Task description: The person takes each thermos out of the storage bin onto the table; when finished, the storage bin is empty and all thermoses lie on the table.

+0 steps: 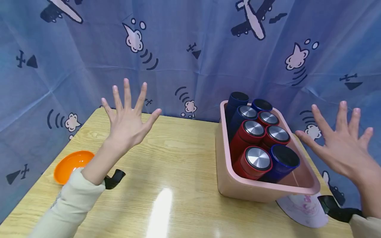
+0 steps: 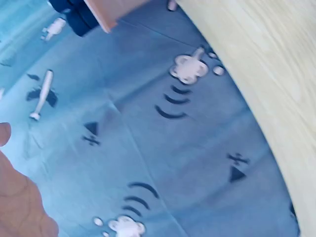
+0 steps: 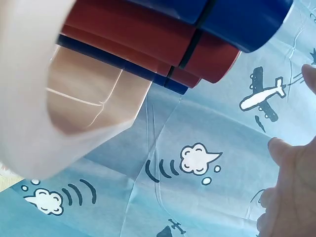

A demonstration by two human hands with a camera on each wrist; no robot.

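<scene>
Both hands are raised with fingers spread and nothing in them. The left hand (image 1: pixel 126 124) is held up over the left part of the wooden table, with an orange bowl (image 1: pixel 69 165) near its forearm. My right hand (image 1: pixel 345 148) is up just right of a pink bin (image 1: pixel 247 193). Inside the bin stand several red and blue cylindrical flasks, among them a red flask (image 1: pixel 253 162) with a silver lid and a blue flask (image 1: pixel 284 162) with a dark lid. In the right wrist view, the flasks' sides show beyond the bin's rim (image 3: pixel 29 138).
The wooden table (image 1: pixel 184 158) backs onto a blue curtain (image 1: pixel 184 43) printed with planes and clouds. A pale round mat or plate (image 1: pixel 309 211) with a pink print lies partly under the bin's front right corner. Dark straps sit at both wrists.
</scene>
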